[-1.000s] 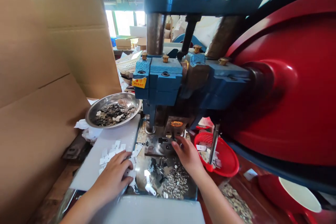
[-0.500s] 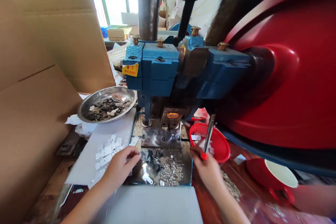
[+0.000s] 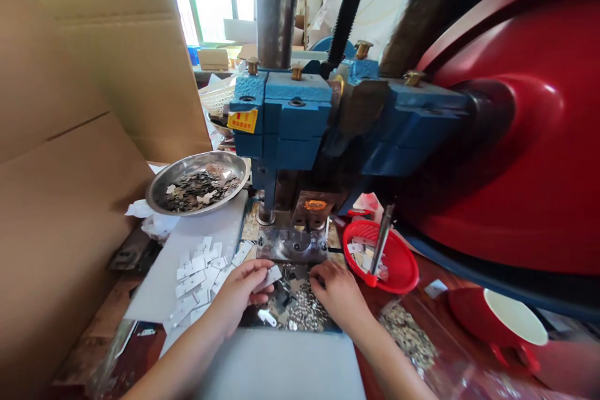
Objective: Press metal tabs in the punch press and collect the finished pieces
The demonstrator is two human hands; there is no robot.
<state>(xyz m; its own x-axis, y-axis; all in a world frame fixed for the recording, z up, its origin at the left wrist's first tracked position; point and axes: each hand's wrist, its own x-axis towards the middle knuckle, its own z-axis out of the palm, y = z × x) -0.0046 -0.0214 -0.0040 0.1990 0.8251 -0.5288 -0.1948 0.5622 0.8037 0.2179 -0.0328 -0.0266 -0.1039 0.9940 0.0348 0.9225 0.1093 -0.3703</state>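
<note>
My left hand [image 3: 240,292] pinches a small white metal tab [image 3: 272,275] just in front of the blue press [image 3: 300,131]. My right hand [image 3: 338,294] rests with curled fingers on a heap of tiny silver rivets [image 3: 307,315] in the tray below the die plate [image 3: 293,242]; what its fingertips hold is hidden. Loose white tabs [image 3: 197,272] lie spread on a white board [image 3: 187,244] beside my left hand.
A steel bowl [image 3: 199,184] of dark metal pieces sits at the left. A red dish [image 3: 382,256] with a red-tipped rod [image 3: 379,240] stands to the right. A red mug [image 3: 499,328], the red flywheel [image 3: 525,156] and cardboard sheets [image 3: 79,137] hem in the bench.
My right hand has come back left from the red dish to the rivet heap. My left hand has lifted a tab toward the middle. The view has shifted slightly.
</note>
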